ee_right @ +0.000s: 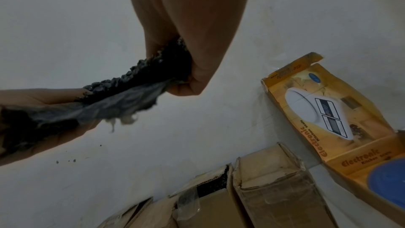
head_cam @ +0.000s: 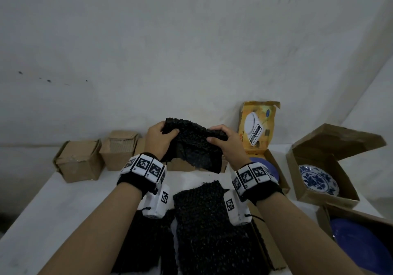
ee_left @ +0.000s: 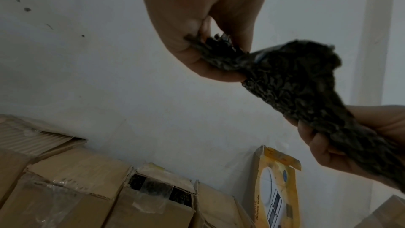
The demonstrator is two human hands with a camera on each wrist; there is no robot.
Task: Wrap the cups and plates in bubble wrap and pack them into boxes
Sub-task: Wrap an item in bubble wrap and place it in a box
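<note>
Both hands hold a crumpled bundle of black bubble wrap point(head_cam: 192, 145) in the air above the table. My left hand point(head_cam: 164, 133) grips its left end, and my right hand point(head_cam: 217, 136) grips its right end. In the left wrist view the left hand point(ee_left: 208, 49) pinches a corner of the wrap point(ee_left: 295, 79), where a thin pale edge shows; what is inside is hidden. The right wrist view shows the right hand point(ee_right: 188, 72) clenched round the wrap point(ee_right: 122, 96). A blue-and-white patterned plate point(head_cam: 318, 180) lies in an open cardboard box point(head_cam: 306, 194) on the right.
More black bubble wrap sheets point(head_cam: 204, 221) lie on the table below my wrists. Closed cardboard boxes point(head_cam: 78, 162) line the back wall. A yellow kitchen scale box point(head_cam: 258, 126) stands open with a blue plate point(head_cam: 270, 166) in it. Another blue plate point(head_cam: 359, 247) sits in a box at the bottom right.
</note>
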